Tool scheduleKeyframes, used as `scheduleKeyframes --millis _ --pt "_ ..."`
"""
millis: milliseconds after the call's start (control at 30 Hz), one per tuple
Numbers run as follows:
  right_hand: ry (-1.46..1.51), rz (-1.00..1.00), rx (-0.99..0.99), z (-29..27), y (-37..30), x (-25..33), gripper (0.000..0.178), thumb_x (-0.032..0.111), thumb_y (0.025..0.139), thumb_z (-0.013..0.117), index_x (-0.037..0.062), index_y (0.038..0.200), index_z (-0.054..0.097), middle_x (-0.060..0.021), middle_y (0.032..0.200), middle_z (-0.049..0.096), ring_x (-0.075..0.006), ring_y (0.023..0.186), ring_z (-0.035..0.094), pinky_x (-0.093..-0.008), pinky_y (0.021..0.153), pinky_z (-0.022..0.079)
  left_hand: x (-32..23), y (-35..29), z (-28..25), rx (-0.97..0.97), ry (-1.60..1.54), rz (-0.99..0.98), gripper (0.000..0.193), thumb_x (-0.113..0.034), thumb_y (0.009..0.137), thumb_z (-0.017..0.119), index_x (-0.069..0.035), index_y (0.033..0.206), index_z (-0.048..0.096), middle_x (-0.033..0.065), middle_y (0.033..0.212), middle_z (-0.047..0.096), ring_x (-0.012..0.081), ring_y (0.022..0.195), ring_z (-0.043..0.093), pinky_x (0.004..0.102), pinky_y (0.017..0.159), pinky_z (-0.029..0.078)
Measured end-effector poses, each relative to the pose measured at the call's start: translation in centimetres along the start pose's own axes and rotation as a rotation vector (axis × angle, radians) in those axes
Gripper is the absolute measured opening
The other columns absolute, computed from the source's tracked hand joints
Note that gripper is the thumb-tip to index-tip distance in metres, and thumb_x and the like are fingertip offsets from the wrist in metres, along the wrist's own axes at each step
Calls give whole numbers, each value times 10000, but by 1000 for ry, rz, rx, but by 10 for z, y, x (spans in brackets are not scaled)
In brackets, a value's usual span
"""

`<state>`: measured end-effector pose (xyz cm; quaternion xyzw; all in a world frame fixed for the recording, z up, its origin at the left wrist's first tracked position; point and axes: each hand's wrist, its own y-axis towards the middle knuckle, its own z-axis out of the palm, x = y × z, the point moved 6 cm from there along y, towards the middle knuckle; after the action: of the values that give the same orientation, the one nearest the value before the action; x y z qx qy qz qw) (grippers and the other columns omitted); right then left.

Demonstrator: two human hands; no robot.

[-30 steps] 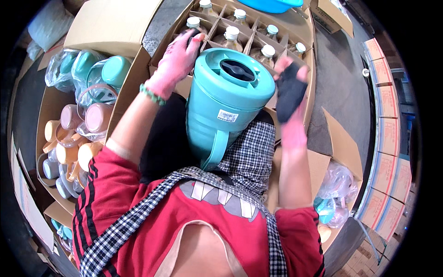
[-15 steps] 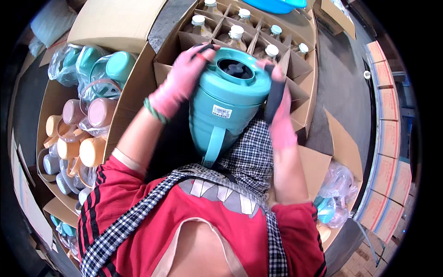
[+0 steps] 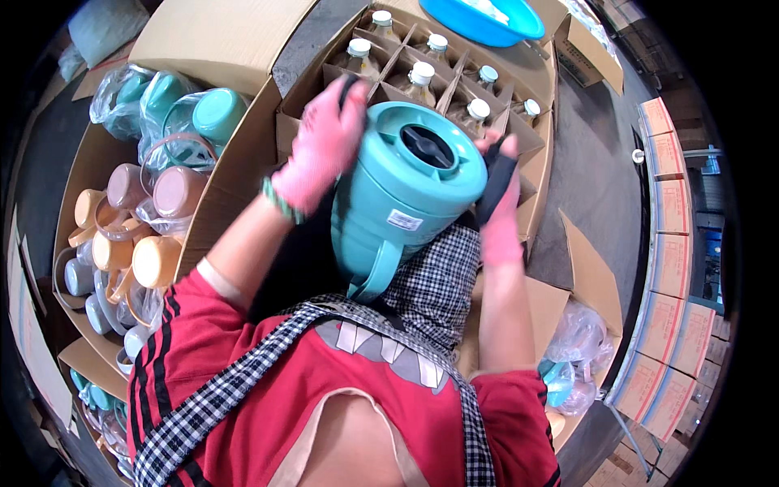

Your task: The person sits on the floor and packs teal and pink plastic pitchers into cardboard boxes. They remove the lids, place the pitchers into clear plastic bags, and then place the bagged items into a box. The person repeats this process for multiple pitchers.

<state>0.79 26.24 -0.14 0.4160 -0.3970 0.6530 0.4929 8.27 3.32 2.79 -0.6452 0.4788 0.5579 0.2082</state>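
A teal plastic thermos jug (image 3: 410, 174) stands in my lap, its round end up and tilted slightly right. That end has a ringed opening with a dark piece inside. A white label sits on its side, and a curved handle (image 3: 380, 272) points toward me. My left hand (image 3: 331, 122), in a pink glove with black on the fingers, presses against the jug's left rim. On the right rim, my right hand (image 3: 499, 183) grips in a similar glove with a black strip; its fingers are partly blurred. Part of each hand's grip is hidden.
Ahead, a divided carton (image 3: 540, 174) holds several white-capped bottles (image 3: 420, 77). On the left, an open carton (image 3: 203, 199) holds teal, pink and peach cups in plastic. A blue basin (image 3: 487, 28) stands at the back. Another carton (image 3: 588, 260) with bagged pieces is at right.
The jug has tilted and its top has shifted right and toward me. My left hand has moved slightly down the rim, and my right hand has moved a little right and nearer me.
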Motion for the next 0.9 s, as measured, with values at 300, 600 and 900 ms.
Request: scheduleKeyframes --millis 300,600,900 --pt "-246 -189 132 24 -31 -2 432 418 886 422 24 1042 510 -100 1039 545 -173 1052 447 -321 955 302 31 15 0 264 -7 -195 327 -263 897 421 -4 1022 577 100 935 628 204 808 600 291 825 438" --pt "-672 -347 232 46 -51 10 405 355 896 415 4 1059 534 -93 1052 541 -188 1055 452 -309 955 293 37 8 8 563 -565 -127 393 -273 851 492 19 1105 558 150 1238 466 192 1131 448 309 963 336" --pt "-337 -38 339 42 -21 6 429 315 902 375 -39 1106 504 -123 1083 547 -192 1014 501 -292 863 397 -12 -13 8 362 -146 145 375 -284 824 527 -42 1107 579 173 1192 498 255 1099 487 328 944 362"
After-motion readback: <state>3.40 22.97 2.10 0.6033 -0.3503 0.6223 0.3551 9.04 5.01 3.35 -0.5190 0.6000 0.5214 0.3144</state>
